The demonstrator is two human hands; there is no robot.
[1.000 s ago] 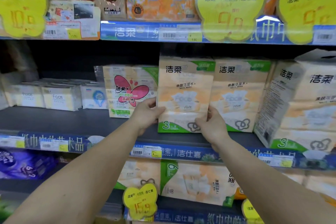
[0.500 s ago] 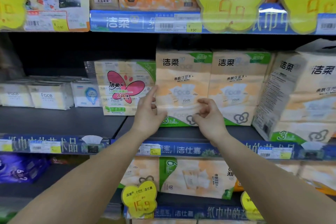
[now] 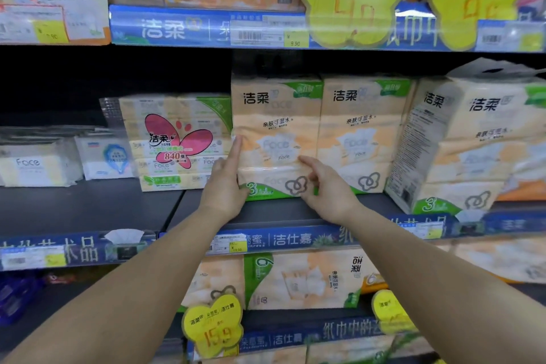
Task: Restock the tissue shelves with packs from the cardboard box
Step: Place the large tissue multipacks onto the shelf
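On the middle shelf an upright tissue pack stands touching a matching pack, the left hand resting straight fingers along its left edge and the right hand touching its front with loosely spread fingers, gripping nothing.

Soft blur, dim shelf recess, warped edges.

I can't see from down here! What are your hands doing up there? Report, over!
Left hand open, fingers flat on the tissue pack's left edge. Right hand open, fingertips touching its front. Pack upright on middle shelf. Nothing in the way.
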